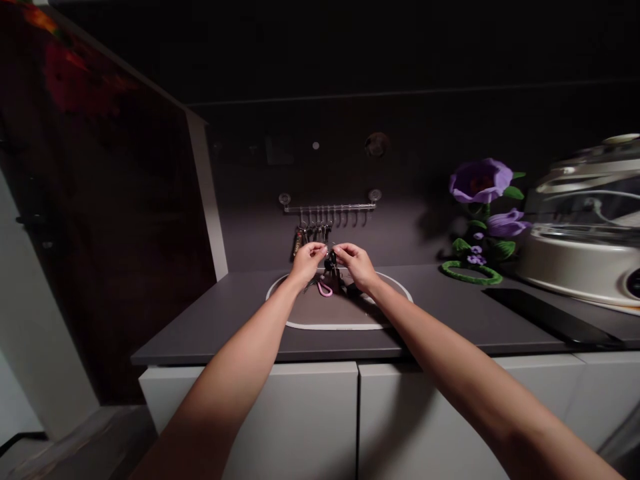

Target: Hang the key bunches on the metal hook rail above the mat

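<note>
Just in front of the hook rail, a small bunch of dark keys [333, 259] hangs between my two hands. My left hand [307, 263] is closed in a pinch at its left side, thumb against the fingers. On the other side my right hand [357, 265] pinches the top of the bunch; the exact grip is too small to make out. Behind them a clear hook rail [330, 208] is fixed to the wall, with several keys [315, 232] on its left hooks. A pink strap loop [325, 289] shows below my hands, over the mat.
An oval brown mat [320, 315] with a white rim lies on the dark countertop [215, 327]. Rightward stand purple artificial flowers [483, 181] on a green ring base, a black flat slab [545, 313] and a white appliance [575, 260]. White cabinets [305, 413] are below.
</note>
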Demonstrator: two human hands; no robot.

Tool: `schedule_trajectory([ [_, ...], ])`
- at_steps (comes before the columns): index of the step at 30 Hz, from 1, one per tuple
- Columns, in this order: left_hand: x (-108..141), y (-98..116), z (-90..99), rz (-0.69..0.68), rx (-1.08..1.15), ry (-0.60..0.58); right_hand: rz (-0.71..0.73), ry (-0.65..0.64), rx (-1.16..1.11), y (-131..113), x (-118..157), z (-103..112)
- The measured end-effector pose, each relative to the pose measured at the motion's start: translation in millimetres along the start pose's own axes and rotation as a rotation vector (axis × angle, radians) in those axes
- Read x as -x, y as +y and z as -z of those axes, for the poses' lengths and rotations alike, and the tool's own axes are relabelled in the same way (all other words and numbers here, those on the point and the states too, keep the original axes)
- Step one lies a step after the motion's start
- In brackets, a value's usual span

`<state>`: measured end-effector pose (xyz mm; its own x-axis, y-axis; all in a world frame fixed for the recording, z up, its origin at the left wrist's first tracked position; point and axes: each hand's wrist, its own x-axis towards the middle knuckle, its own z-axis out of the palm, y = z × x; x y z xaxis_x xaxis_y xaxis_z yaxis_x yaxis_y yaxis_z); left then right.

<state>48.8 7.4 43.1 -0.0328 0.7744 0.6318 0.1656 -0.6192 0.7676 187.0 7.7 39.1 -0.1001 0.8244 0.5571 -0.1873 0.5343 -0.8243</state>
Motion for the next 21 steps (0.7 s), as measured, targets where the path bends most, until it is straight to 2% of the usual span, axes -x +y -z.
schedule_trajectory([
  [4,-1.6,-4.1,2.6,0.028,-0.078,0.053,-0.05,0.071,-0.061,-1.4,-5.1,-0.8],
  [10,-4.0,-12.8,11.6,0.078,-0.45,0.082,0.014,0.155,0.0,1.9,-37.0,4.0],
  [15,-2.8,-12.6,18.3,0.165,-0.739,0.034,0.063,0.293,0.147,7.5,-79.0,5.5],
  [21,-1.9,-11.4,20.8,0.195,-0.876,-0.001,0.09,0.424,0.387,15.6,-117.3,6.8],
])
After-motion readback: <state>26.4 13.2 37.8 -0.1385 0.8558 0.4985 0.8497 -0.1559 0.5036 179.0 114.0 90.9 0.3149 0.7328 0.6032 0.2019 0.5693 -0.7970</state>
